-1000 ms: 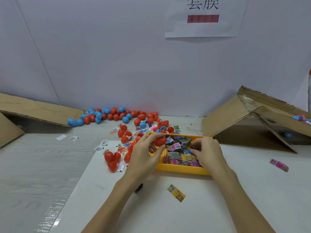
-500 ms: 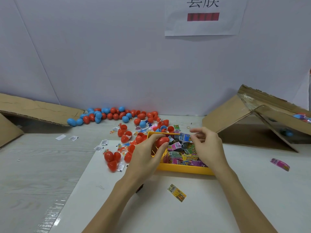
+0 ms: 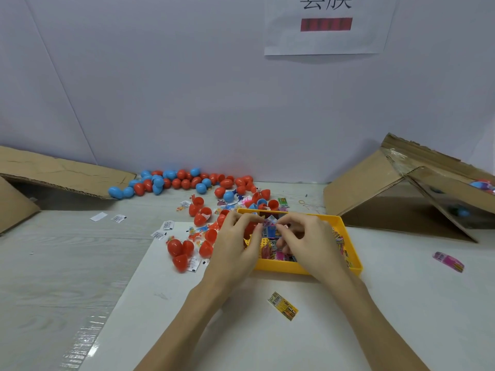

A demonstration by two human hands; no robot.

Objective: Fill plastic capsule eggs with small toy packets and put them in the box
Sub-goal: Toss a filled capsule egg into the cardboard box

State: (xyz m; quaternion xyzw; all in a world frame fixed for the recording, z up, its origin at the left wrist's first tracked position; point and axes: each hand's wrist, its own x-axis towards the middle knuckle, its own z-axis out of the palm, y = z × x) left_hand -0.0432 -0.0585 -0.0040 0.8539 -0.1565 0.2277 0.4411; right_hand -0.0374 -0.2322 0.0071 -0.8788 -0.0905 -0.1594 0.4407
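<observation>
Centrally, both hands' fingers pinch one toy packet (image 3: 269, 222) above the yellow tray (image 3: 348, 236) — left hand (image 3: 235, 245), right hand (image 3: 308, 242).

Glossy plastic eggs (image 3: 175, 247) and tray (image 3: 351, 245) — matt, rough-edged cardboard box (image 3: 375, 180), shiny foil packet (image 3: 283, 309).

Crinkled toy packet (image 3: 270, 220) above yellow tray (image 3: 348, 236).

Above a yellow tray (image 3: 351, 246) of toy packets, the left hand (image 3: 235, 245) cups a red capsule half (image 3: 250, 228) while both it and the right hand (image 3: 308, 241) pinch a small packet (image 3: 270, 220).
</observation>
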